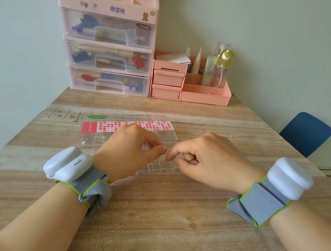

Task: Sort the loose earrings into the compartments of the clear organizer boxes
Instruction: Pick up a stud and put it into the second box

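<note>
Mostly hidden: both hands cover the near part of the clear organizer box [163,135] on the bench [152,214]. Whatever sits between the fingertips is too small to make out. Left hand [129,150]: fingers curled, thumb and forefinger pinched together over the box. Right hand [204,160]: also curled, fingertips pinched, almost touching the left. Earrings [95,139] show faintly in the far-left compartments. Red-and-pink label [125,124] lies along the box's far edge.
</note>
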